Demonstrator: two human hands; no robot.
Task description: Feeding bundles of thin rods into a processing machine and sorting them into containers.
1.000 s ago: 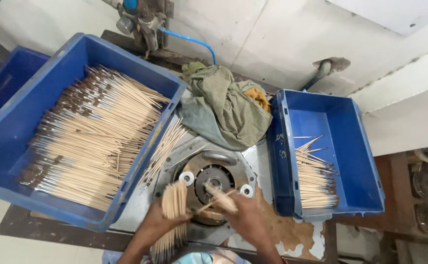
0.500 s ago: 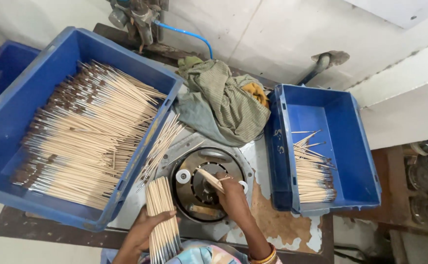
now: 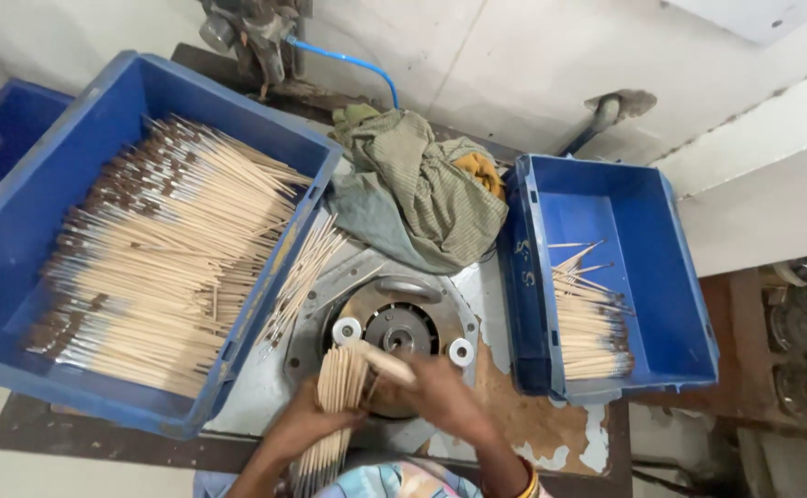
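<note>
My left hand (image 3: 307,426) grips a bundle of thin wooden brush handles (image 3: 337,397), held upright near the bottom edge. My right hand (image 3: 436,397) holds a single wooden stick (image 3: 387,362), its tip resting against the bundle. Both hands hover over a round metal machine head (image 3: 403,325) with two white rollers (image 3: 346,330). A few loose sticks (image 3: 300,277) lie on the metal plate beside the large crate.
A large blue crate (image 3: 16,277) at left holds several rows of brushes. A smaller blue crate (image 3: 648,277) at right holds a small pile. Crumpled green cloth (image 3: 417,198) lies behind the machine. A blue hose (image 3: 353,66) runs along the wall.
My right hand has drawn back from the machine head towards the bundle, carrying a stick. My left hand and its bundle have shifted right, closer to the right hand.
</note>
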